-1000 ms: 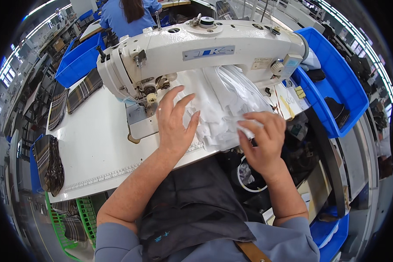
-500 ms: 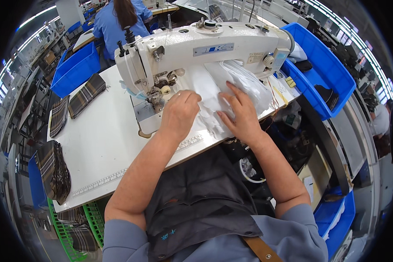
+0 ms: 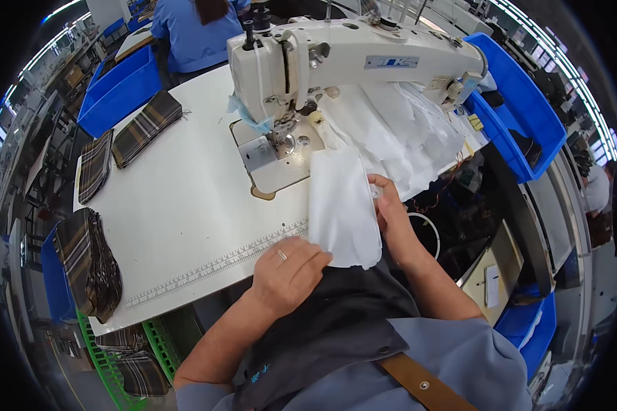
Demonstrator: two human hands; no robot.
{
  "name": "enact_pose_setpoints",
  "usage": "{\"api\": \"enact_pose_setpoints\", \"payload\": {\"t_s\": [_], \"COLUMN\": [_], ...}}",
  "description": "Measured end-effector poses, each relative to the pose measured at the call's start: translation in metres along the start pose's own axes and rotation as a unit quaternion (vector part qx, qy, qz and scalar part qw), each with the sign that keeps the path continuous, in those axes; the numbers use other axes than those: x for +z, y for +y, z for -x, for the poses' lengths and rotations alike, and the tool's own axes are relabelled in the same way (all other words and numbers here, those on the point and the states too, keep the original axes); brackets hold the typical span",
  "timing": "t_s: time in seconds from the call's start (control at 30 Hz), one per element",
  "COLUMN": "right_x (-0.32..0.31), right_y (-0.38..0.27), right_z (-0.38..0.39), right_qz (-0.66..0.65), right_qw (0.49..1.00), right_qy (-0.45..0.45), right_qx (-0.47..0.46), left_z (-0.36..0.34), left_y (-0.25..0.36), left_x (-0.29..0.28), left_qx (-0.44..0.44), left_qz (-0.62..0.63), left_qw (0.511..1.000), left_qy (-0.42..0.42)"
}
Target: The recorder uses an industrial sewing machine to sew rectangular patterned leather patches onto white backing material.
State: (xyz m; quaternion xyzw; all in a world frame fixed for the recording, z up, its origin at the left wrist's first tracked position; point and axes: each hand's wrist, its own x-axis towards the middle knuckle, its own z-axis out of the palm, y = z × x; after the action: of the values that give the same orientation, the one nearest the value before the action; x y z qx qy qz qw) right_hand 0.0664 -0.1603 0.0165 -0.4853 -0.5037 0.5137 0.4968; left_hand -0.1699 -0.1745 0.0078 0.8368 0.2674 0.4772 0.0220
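Observation:
A white fabric piece (image 3: 343,212) hangs partly over the front edge of the white sewing table, held in front of the machine. My left hand (image 3: 289,274) is closed at its lower left corner, thumb and fingers pinched together. Along the right edge, my right hand (image 3: 392,218) grips the same piece, its fingers partly hidden behind the cloth. Behind it, a stack of white fabric pieces (image 3: 418,140) lies under the arm of the white sewing machine (image 3: 343,55). The needle area (image 3: 281,140) is left of the held piece, apart from it.
Plaid fabric stacks (image 3: 147,128) lie along the table's left side, another plaid stack (image 3: 86,264) at its near left edge. A printed ruler (image 3: 216,264) runs along the front. Blue bins (image 3: 120,92) stand left and right; a green basket (image 3: 106,356) sits below. A person (image 3: 195,38) sits ahead.
Both hands have come nearer to me, away from the stack beneath the machine arm, drawing one white piece toward the table's front edge. The view has shifted, so the machine appears farther right.

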Motion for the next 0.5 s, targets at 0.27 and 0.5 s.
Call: {"api": "enact_pose_setpoints", "payload": {"t_s": [0.27,0.5], "right_x": [0.047,0.09], "right_y": [-0.036,-0.066], "right_z": [-0.044,-0.058], "right_qz": [0.124,-0.034], "right_qw": [0.98,0.916], "right_qy": [-0.145,-0.372], "right_qx": [-0.061,-0.149], "left_z": [0.027,0.044], "left_y": [-0.002,0.003], "left_x": [-0.028,-0.07], "left_qx": [0.078,-0.073], "left_qz": [-0.136,-0.263], "left_qw": [0.987,0.961], "left_qy": [0.032,0.047]}}
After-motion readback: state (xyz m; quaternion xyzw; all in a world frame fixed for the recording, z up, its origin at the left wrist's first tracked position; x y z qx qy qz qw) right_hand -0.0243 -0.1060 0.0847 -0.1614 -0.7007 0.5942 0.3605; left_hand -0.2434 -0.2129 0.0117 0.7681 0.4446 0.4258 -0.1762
